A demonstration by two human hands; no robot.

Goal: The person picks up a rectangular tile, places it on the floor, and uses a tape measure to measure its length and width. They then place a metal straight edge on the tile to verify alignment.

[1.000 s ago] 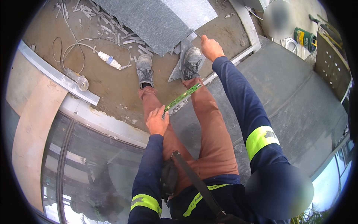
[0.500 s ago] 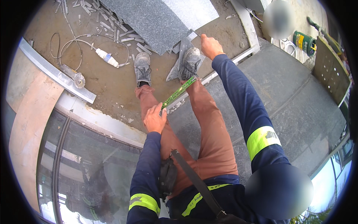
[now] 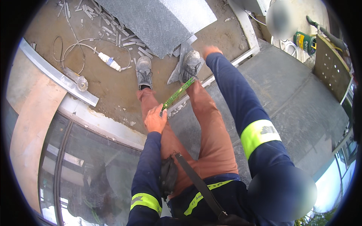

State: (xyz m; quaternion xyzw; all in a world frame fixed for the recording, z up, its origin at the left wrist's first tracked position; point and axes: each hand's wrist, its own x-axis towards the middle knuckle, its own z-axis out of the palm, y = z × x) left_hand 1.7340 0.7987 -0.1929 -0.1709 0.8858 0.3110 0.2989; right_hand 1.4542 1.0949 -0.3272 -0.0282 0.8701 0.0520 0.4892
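Observation:
My left hand [image 3: 155, 119] is closed around the near end of a green ruler [image 3: 179, 94], a narrow strip with small marks. Its far end lies over my right trouser leg just above the shoe. My right hand [image 3: 212, 51] is smeared by motion beside my right shoe [image 3: 191, 62], so its fingers do not show clearly. Ahead of my feet lies a large grey stone slab [image 3: 151, 22], speckled and partly paler. A pointed grey offcut [image 3: 174, 75] sits partly beneath my right shoe.
An angle grinder [image 3: 81, 83] rests beside a metal profile [image 3: 88, 98] at left. Its cable and white plug connector [image 3: 109, 61] lie on the dusty floor near cut strips [image 3: 109, 28]. A raised white edge [image 3: 241, 58] borders dark tiles. A green bucket [image 3: 304, 42] stands far right.
My right hand has moved away from the slab's corner, back toward me and slightly right, and is now blurred. My left hand still holds the green ruler in nearly the same place.

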